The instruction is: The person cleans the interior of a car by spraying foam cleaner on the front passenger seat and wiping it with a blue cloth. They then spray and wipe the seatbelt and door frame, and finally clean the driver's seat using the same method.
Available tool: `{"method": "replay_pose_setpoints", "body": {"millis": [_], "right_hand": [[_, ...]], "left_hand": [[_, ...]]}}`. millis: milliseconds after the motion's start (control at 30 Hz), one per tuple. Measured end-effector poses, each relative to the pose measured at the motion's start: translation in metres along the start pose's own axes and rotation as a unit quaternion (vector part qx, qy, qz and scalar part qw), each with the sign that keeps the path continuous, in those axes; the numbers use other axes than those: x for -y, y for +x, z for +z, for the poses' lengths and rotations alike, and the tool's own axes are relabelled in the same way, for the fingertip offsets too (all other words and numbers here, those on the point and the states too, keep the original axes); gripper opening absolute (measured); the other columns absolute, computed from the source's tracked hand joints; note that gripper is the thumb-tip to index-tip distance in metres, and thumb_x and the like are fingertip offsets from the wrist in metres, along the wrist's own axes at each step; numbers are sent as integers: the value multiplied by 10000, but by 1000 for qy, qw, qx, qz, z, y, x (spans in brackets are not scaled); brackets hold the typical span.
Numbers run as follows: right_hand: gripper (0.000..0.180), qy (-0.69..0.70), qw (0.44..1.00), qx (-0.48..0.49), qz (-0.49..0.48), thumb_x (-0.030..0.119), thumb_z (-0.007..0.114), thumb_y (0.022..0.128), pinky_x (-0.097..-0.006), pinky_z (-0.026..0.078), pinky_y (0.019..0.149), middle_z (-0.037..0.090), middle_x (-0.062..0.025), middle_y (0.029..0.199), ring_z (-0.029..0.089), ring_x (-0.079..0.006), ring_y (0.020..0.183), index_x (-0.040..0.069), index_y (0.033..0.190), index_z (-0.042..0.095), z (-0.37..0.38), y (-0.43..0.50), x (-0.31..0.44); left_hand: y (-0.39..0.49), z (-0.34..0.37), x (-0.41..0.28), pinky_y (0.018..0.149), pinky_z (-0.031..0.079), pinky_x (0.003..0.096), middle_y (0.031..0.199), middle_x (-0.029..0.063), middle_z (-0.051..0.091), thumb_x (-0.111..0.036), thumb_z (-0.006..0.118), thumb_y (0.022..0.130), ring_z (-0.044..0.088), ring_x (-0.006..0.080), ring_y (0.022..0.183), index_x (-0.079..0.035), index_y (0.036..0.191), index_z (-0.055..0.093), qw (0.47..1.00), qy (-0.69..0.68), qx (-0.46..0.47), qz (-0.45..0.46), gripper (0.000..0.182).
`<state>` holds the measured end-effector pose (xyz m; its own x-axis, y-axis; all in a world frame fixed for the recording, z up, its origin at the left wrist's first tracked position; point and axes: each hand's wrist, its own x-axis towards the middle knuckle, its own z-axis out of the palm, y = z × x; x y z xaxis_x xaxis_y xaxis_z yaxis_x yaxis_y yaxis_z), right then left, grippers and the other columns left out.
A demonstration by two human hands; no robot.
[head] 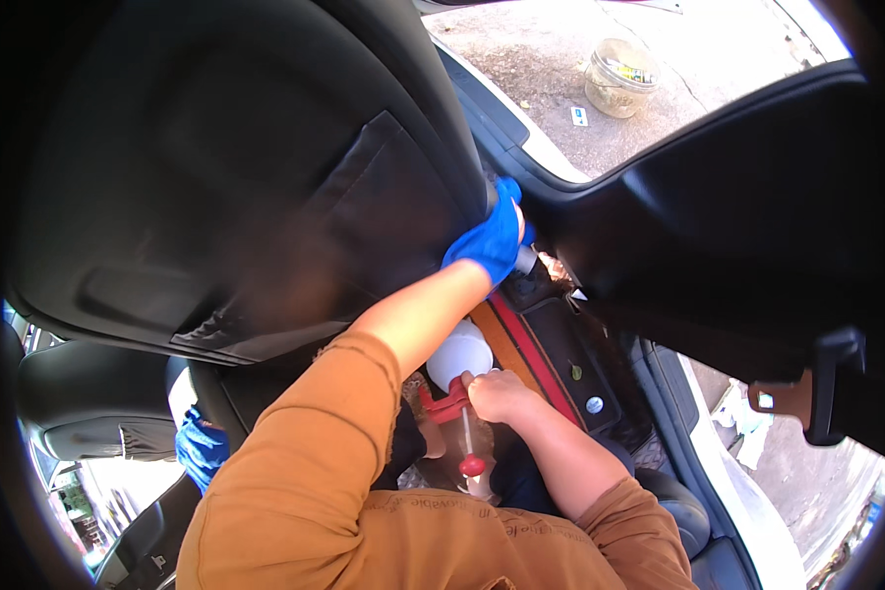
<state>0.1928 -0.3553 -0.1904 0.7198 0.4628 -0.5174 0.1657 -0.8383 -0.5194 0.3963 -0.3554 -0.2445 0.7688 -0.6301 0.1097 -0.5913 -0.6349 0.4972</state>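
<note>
My left hand (498, 234) is wrapped in a blue cloth (479, 247) and presses it in beside the lower edge of a black car seat back (369, 192), close to the door pillar. Most of its fingers are hidden by the cloth. My right hand (498, 394) grips the red head (446, 398) of a pump sprayer with a white rounded tank (459, 354). From that head a thin rod runs towards my body and ends in a red knob (472, 465). The sprayer is between my legs, above the car floor.
Past the open doorway, a bucket (621, 85) with items inside stands on the concrete. A seat belt (837, 391) hangs at the right. An orange and red strip (535, 354) crosses the floor beside a leaf (576, 371) and a round cap (594, 404). Another blue cloth (203, 446) is at the left.
</note>
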Motion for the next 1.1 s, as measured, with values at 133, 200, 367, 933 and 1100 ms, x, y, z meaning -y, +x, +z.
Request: {"method": "replay_pose_setpoints", "body": {"millis": [133,200,367,933,1100], "right_hand": [[208,14,1000,-11,-19,155,517,835,-430,523,661,683,-153,795,680,-326,750,5,968,575,-2,3,-2],[241,29,999,9,-13,148,503,849,-437,513,710,678,-169,858,665,-337,817,9,1037,558,-4,6,-1],[275,37,999,-16,-3,159,474,881,-442,494,789,668,-184,998,634,-362,956,43,1116,558,-1,20,4],[194,42,940,-339,10,170,565,803,-437,481,820,635,-153,921,605,-336,925,83,959,639,-13,-129,28],[110,40,905,-423,1,161,540,801,-449,494,700,643,-118,802,620,-332,792,95,780,627,-13,-137,17]], "left_hand": [[-86,-15,52,906,454,391,1074,181,605,-153,490,866,581,330,979,-26,1039,593,979,23,200,-42,238],[-133,-53,76,886,466,387,1036,179,615,-153,499,856,595,323,942,-36,1014,603,954,38,285,-80,223],[-221,-167,84,836,494,376,941,172,639,-153,520,830,631,304,849,-60,951,628,874,54,439,-203,187],[38,-212,-297,931,399,403,1149,261,501,-145,487,949,493,378,1072,28,1206,458,804,-272,-495,187,311],[12,-128,-201,859,447,426,1022,240,589,-179,478,938,579,393,957,-1,1116,508,927,-340,-141,-76,254]]}}
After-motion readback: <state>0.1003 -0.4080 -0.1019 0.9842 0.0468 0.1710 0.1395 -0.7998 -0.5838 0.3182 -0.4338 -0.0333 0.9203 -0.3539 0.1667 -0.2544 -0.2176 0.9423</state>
